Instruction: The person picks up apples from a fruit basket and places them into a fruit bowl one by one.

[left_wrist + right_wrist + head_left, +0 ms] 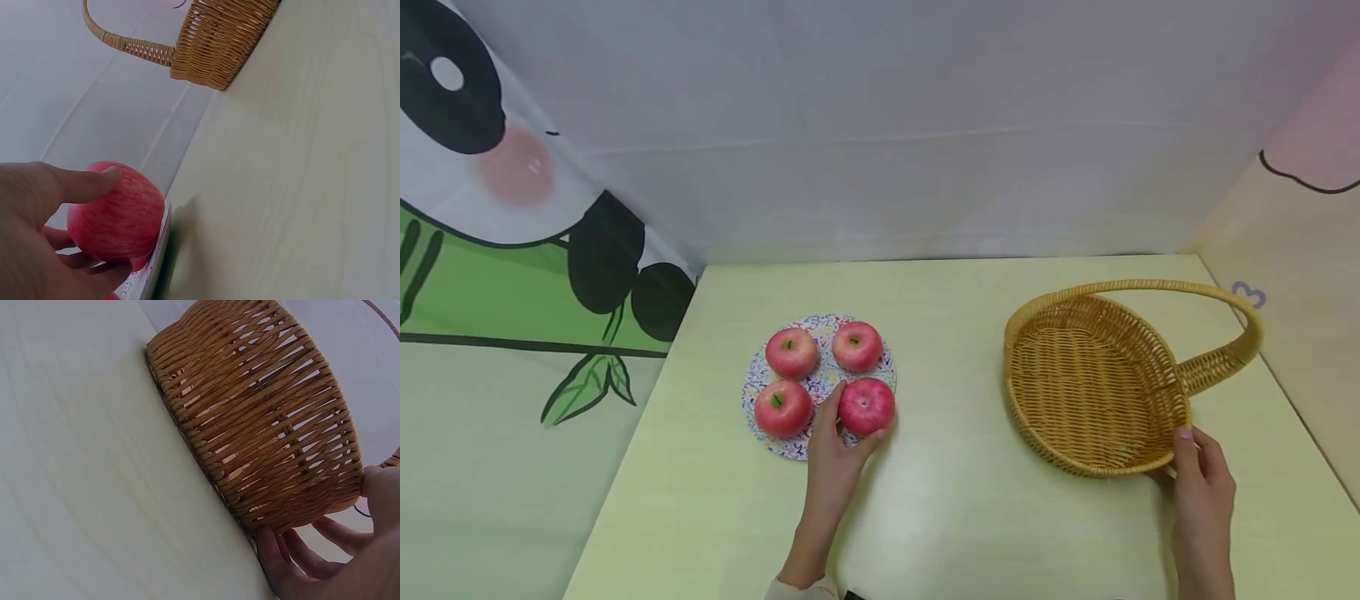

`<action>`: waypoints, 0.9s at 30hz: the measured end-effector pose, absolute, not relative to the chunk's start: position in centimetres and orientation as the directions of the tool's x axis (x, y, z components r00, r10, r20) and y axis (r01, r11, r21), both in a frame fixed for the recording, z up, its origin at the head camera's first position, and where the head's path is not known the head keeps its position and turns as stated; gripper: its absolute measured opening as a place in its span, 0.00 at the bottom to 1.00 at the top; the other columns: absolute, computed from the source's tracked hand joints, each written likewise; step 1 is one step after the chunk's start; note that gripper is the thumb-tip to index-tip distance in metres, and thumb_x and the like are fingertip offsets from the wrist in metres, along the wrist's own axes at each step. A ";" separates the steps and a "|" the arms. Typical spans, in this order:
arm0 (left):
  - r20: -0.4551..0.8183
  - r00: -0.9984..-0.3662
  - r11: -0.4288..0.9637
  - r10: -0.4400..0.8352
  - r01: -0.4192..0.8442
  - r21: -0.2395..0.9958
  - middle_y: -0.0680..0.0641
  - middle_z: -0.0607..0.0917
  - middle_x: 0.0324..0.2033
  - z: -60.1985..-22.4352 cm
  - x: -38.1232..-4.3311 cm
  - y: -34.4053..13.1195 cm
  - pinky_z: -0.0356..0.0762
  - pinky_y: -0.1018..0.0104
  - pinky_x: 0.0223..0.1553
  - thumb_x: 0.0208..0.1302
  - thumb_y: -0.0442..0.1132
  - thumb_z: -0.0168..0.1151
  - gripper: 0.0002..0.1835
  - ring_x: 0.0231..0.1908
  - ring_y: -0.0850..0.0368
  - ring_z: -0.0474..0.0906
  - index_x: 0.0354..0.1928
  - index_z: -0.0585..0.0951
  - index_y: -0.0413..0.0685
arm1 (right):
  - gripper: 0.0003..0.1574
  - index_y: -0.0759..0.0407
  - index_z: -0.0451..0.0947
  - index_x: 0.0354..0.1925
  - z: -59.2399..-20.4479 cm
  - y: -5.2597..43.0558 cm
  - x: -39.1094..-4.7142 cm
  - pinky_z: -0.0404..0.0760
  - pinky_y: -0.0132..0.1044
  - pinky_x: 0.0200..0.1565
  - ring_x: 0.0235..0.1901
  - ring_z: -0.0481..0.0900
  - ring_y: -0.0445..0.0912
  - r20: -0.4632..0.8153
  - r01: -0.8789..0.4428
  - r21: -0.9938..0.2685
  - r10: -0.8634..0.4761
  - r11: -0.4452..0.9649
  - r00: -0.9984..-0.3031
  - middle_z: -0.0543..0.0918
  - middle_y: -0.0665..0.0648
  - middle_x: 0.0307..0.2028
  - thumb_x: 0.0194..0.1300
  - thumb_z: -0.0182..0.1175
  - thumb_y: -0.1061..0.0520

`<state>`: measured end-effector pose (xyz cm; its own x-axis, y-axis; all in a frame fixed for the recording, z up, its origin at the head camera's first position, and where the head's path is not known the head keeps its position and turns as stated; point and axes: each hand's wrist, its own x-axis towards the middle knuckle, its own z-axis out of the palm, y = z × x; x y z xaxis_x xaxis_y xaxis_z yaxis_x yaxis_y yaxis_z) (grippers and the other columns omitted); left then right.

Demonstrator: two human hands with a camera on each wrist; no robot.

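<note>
My left hand [837, 454] grips a red apple [867, 407] at the front right of a round speckled plate [822, 333], thumb on one side and fingers on the other. In the left wrist view this apple [119, 212] sits between thumb and fingers, right at the plate's edge. Three more apples lie on the plate, stems up: one at the back left [792, 352], one at the back right [857, 346], one at the front left [783, 408]. Over on the right, my right hand [1204, 483] holds the near right rim of a wicker basket [1086, 392], thumb at the rim and fingers beneath its side.
The basket's tall arched handle [1135, 286] rises over its back and right. A pale wooden table [955, 500] carries everything, with a white cloth wall [925, 192] behind it. Printed cartoon panels stand at the left [497, 283] and right [1300, 275].
</note>
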<state>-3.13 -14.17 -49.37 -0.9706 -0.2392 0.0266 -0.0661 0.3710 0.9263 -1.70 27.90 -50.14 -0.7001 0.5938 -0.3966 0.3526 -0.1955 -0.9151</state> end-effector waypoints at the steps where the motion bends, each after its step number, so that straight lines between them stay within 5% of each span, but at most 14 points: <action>1: 0.023 -0.968 0.375 -0.248 -0.074 0.924 0.43 0.73 0.71 -49.4 -3.1 -14.2 0.75 0.42 0.70 0.57 0.33 0.79 0.47 0.72 0.43 0.70 0.78 0.65 0.48 | 0.22 0.43 0.76 0.61 -50.1 27.9 -1.7 0.77 0.16 0.36 0.48 0.74 0.32 -0.399 0.354 -0.914 0.592 -0.197 -0.700 0.76 0.39 0.50 0.76 0.57 0.38; 27: -0.004 -0.964 0.504 -0.267 -0.143 0.852 0.44 0.65 0.76 -48.7 -3.1 -14.6 0.75 0.38 0.69 0.59 0.35 0.78 0.52 0.77 0.43 0.60 0.81 0.57 0.51 | 0.27 0.44 0.75 0.65 -50.3 27.8 -1.8 0.74 0.15 0.39 0.51 0.72 0.31 -0.383 0.373 -0.916 0.603 -0.149 -0.700 0.76 0.37 0.51 0.76 0.55 0.35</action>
<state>-3.06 -14.56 -48.74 -0.9636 -0.2674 -0.0038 -0.1432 0.5040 0.8517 -1.79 27.81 -50.25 -0.6998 0.6028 -0.3832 0.3729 -0.1493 -0.9158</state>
